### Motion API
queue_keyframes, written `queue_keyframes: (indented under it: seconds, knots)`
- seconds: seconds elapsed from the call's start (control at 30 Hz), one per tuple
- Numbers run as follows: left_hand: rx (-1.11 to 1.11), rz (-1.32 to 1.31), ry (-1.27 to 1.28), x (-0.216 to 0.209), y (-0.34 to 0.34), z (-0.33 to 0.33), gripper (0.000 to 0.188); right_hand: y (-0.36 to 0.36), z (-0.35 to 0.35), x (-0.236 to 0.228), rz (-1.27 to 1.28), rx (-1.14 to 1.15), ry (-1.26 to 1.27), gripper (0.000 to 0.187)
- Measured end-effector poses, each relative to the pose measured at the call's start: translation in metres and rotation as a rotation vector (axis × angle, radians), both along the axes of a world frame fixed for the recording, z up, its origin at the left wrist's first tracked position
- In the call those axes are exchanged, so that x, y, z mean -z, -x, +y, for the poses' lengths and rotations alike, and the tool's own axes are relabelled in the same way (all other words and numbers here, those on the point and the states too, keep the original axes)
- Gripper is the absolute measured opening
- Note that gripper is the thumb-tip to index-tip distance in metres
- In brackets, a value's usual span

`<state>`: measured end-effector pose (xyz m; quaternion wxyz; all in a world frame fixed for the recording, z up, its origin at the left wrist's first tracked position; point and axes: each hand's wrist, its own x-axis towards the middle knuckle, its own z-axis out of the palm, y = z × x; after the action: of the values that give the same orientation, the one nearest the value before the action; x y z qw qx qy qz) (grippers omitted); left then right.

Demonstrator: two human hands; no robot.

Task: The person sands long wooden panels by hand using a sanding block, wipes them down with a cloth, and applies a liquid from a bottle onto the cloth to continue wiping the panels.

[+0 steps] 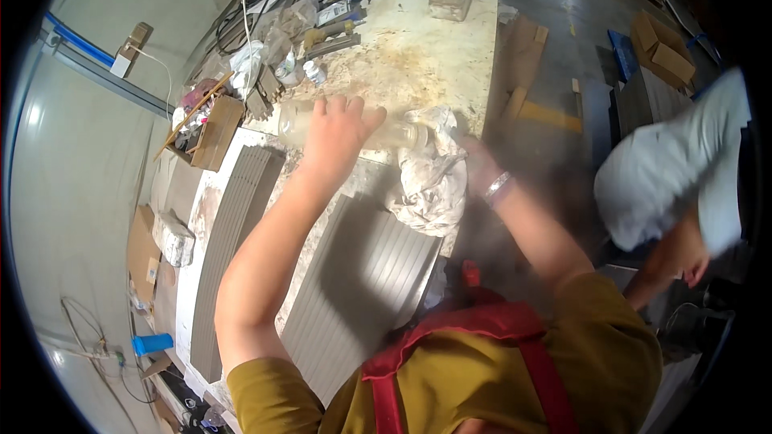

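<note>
Nearest the head camera is the wearer's red apron, below the workbench. The left hand is wrapped from above around the middle of a clear bottle, its neck pointing toward the bench's right edge. The bottle looks smooth and stiff, probably slippery if wet and perhaps breakable; the wide body seems the surest hold. At its mouth, near that edge, bunches a stained rag, likely light and limp, best taken by a gathered fold. The right hand is at the rag's right side; its fingers are blurred and hidden, so I cannot tell whether they are closed. Grey strips lie toward the near edge.
</note>
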<state>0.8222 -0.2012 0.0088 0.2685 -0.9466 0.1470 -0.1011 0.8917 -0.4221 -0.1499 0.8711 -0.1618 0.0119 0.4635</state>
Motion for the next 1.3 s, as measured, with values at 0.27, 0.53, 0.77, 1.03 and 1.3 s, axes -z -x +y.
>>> queue_keyframes:
  seconds: [0.27, 0.53, 0.77, 1.03, 1.3]
  knots:
    - [-0.030, 0.007, 0.820, 0.065, -0.036, 0.051, 0.060, -0.025, -0.007, 0.024, -0.573, 0.443, 0.301, 0.033]
    - [-0.320, -0.088, 1.606, 0.144, -0.085, 0.064, 0.089, -0.038, -0.115, 0.001, -0.384, 0.356, 0.251, 0.043]
    - [-0.306, -0.141, 1.463, 0.127, -0.028, 0.084, 0.102, -0.005, -0.154, 0.011, -0.341, 0.227, 0.081, 0.049]
    - [-0.985, -0.355, 1.027, 0.081, 0.378, 0.140, 0.044, 0.003, -0.136, -0.054, -0.902, 0.294, 0.515, 0.045]
    - [-1.203, -0.178, 0.785, 0.132, 0.543, 0.058, 0.048, 0.219, 0.083, -0.116, -2.147, 0.090, 0.635, 0.045]
